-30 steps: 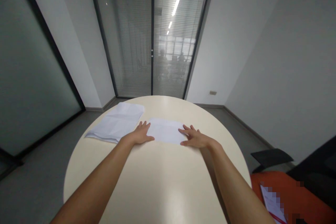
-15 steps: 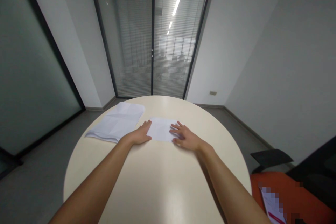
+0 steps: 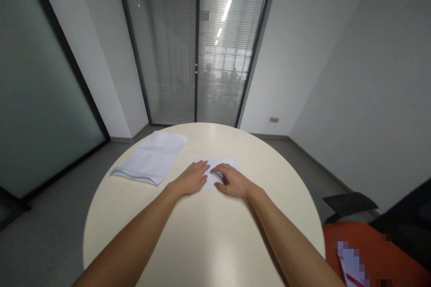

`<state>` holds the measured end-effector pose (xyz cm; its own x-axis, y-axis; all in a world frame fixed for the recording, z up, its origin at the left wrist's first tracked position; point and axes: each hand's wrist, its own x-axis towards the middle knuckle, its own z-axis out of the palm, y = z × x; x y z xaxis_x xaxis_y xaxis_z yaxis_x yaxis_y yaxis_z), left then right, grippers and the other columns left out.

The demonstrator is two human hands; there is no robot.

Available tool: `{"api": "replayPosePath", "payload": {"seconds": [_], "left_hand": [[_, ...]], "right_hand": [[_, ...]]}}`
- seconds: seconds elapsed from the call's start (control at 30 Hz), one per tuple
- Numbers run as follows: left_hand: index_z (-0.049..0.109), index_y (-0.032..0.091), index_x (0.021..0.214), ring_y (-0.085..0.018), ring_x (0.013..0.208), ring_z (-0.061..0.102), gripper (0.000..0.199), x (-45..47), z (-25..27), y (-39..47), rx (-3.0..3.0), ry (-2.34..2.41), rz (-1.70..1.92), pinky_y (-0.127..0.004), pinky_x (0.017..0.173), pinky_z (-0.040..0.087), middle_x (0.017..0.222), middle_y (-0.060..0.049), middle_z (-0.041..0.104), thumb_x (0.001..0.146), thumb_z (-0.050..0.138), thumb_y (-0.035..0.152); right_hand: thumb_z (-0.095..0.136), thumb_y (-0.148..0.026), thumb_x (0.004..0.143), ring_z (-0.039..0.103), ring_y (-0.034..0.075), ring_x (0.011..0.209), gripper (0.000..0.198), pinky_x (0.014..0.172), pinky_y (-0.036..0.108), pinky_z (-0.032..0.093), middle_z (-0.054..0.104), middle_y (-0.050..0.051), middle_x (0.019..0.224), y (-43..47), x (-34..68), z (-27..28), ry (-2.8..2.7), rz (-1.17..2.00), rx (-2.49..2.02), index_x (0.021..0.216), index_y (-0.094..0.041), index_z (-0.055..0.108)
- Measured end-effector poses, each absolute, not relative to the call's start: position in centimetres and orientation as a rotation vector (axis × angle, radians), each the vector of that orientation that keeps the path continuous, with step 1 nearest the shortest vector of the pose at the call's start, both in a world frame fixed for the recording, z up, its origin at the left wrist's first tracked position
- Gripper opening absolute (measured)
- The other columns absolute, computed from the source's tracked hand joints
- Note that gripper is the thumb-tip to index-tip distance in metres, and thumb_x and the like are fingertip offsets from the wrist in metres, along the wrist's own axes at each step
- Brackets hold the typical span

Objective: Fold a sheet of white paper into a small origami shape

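The folded paper (image 3: 217, 169) lies flat on the round table (image 3: 202, 233), straight ahead of me and under both my hands. My left hand (image 3: 192, 179) rests palm down and open on its left part; my right hand (image 3: 232, 181) rests open on its right part, fingers spread. Neither hand grips. Both are equally near. The paper's long axis runs left to right across my view. A second creased sheet (image 3: 152, 158) lies apart, far left.
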<state>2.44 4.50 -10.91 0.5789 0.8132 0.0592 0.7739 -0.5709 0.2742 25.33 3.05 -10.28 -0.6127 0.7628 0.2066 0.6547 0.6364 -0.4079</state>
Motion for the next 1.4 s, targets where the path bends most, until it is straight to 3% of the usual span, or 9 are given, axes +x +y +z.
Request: {"api": "replayPosePath", "payload": {"seconds": [0.17,0.27,0.5,0.6,0.7,0.9,1.07,1.23,1.4], "left_hand": [[0.027,0.015,0.157,-0.024,0.155,0.012,0.061,2.9,-12.4,5.2,2.606,1.342,0.184,-0.043,0.124,0.012,0.167,-0.009,0.017,0.099,0.028,0.034],[0.025,0.012,0.158,-0.027,0.155,0.009,0.064,3.2,-12.6,5.4,2.597,1.419,0.171,-0.045,0.124,0.010,0.167,-0.012,0.014,0.100,0.025,0.040],[0.025,0.012,0.157,-0.031,0.154,0.012,0.067,3.3,-12.8,5.3,2.491,1.667,0.196,-0.052,0.122,0.011,0.166,-0.016,0.017,0.100,0.025,0.047],[0.026,0.010,0.157,-0.031,0.154,0.013,0.069,3.2,-12.9,5.4,2.493,1.695,0.209,-0.051,0.123,0.010,0.165,-0.017,0.018,0.099,0.025,0.048],[0.029,0.009,0.156,-0.030,0.154,0.014,0.070,3.2,-12.9,5.3,2.541,1.646,0.238,-0.050,0.124,0.008,0.165,-0.017,0.021,0.099,0.027,0.050],[0.032,0.021,0.156,-0.027,0.154,0.014,0.064,3.1,-12.3,5.0,2.589,1.467,0.243,-0.049,0.124,0.010,0.166,-0.008,0.022,0.099,0.029,0.049],[0.031,0.013,0.155,-0.029,0.153,0.018,0.063,3.3,-12.2,5.1,2.506,1.638,0.220,-0.052,0.123,0.010,0.165,-0.015,0.023,0.100,0.026,0.042],[0.037,0.005,0.150,-0.030,0.153,0.019,0.060,3.8,-12.0,4.8,2.582,1.692,0.347,-0.048,0.124,0.007,0.162,-0.020,0.028,0.099,0.028,0.035],[0.029,0.012,0.156,-0.023,0.155,0.013,0.063,4.5,-12.2,4.3,2.665,1.336,0.323,-0.039,0.125,0.012,0.166,-0.012,0.021,0.102,0.025,0.045]], "right_hand": [[0.036,-0.060,0.097,0.016,0.029,0.153,0.076,0.124,0.047,0.012,0.022,0.011,0.166,3.3,24.3,-11.0,-2.560,0.422,-1.422,0.159,-0.016,0.027],[0.027,-0.071,0.095,0.009,0.030,0.155,0.086,0.124,0.047,0.008,0.016,0.010,0.167,3.8,24.5,-11.2,-2.526,0.402,-1.587,0.160,-0.015,0.022],[0.024,-0.072,0.095,0.010,0.032,0.154,0.090,0.123,0.053,0.006,0.015,0.014,0.167,4.4,26.0,-11.3,-2.350,0.315,-1.897,0.160,-0.009,0.019],[0.025,-0.067,0.098,0.012,0.033,0.154,0.084,0.123,0.054,0.001,0.022,0.016,0.165,4.0,25.7,-11.2,-2.354,0.223,-1.833,0.158,-0.008,0.027],[0.021,-0.060,0.101,0.015,0.028,0.154,0.074,0.124,0.050,0.006,0.027,0.012,0.164,3.8,24.9,-11.0,-2.415,0.262,-1.658,0.157,-0.013,0.032],[0.023,-0.057,0.101,0.010,0.027,0.155,0.073,0.124,0.047,0.010,0.018,0.009,0.167,4.2,24.3,-11.5,-2.477,0.384,-1.633,0.159,-0.014,0.025],[0.024,-0.061,0.099,0.009,0.030,0.155,0.078,0.124,0.049,0.010,0.015,0.009,0.167,4.6,25.4,-11.9,-2.414,0.362,-1.789,0.161,-0.013,0.020],[0.026,-0.062,0.099,0.010,0.032,0.154,0.079,0.123,0.051,0.010,0.016,0.011,0.167,4.3,25.3,-11.8,-2.348,0.339,-1.854,0.160,-0.011,0.020],[0.025,-0.055,0.101,0.008,0.031,0.154,0.072,0.122,0.053,0.011,0.014,0.011,0.167,3.9,24.6,-11.5,-2.329,0.303,-1.800,0.159,-0.012,0.027]]}}
